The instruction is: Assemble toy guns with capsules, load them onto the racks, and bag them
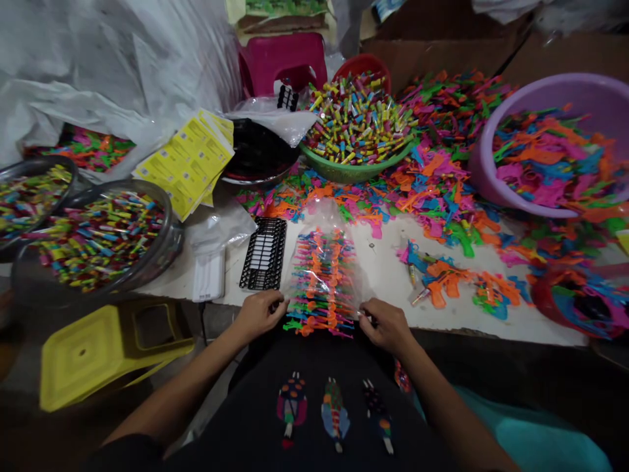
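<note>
A clear plastic bag lies at the table's front edge. It is drawn over a block of small colourful toy guns set in rows, with the nearest ones sticking out of its mouth. My left hand pinches the left edge of the bag's mouth between thumb and fingers. On the opposite edge, my right hand grips the film the same way, fingers curled. Just left of the bag rests a black plastic grid rack. Loose toy guns and a small tube lie to the right.
A green basin and a grey basin hold small colourful tubes. Toy guns fill a purple tub and pile across the table's back. Yellow printed sheets, a white box-shaped device and a yellow stool are at left.
</note>
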A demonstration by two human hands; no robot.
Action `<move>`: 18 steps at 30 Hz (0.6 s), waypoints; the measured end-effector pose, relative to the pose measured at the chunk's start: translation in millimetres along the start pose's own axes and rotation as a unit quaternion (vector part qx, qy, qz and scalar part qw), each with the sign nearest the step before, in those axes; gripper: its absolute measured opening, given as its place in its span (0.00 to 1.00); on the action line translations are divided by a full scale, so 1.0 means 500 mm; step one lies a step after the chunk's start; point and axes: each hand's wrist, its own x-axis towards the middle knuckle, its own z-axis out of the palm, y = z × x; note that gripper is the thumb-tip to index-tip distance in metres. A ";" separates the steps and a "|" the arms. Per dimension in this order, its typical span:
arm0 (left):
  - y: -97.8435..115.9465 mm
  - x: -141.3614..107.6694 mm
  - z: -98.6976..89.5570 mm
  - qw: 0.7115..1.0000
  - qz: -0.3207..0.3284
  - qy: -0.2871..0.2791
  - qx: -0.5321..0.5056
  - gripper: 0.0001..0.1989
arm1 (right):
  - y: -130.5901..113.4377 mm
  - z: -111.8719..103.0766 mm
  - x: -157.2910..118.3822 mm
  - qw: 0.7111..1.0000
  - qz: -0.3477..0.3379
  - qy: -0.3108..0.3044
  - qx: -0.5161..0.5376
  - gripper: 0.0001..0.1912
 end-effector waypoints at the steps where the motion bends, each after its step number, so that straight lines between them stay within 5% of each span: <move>1: 0.002 0.007 0.000 1.000 -0.012 0.022 0.004 0.13 | 0.000 0.005 0.005 1.000 0.015 0.018 -0.017 0.08; 6: -0.001 0.015 0.003 0.998 0.047 0.031 0.014 0.14 | -0.010 0.008 0.012 0.999 -0.010 0.016 -0.029 0.12; 13: -0.021 -0.089 0.027 0.975 0.209 -0.052 -0.047 0.15 | -0.045 -0.002 -0.060 0.985 -0.151 -0.054 0.064 0.13; 18: -0.005 -0.100 0.012 0.982 0.179 -0.043 -0.046 0.17 | -0.056 -0.020 -0.054 0.987 -0.109 -0.057 0.103 0.14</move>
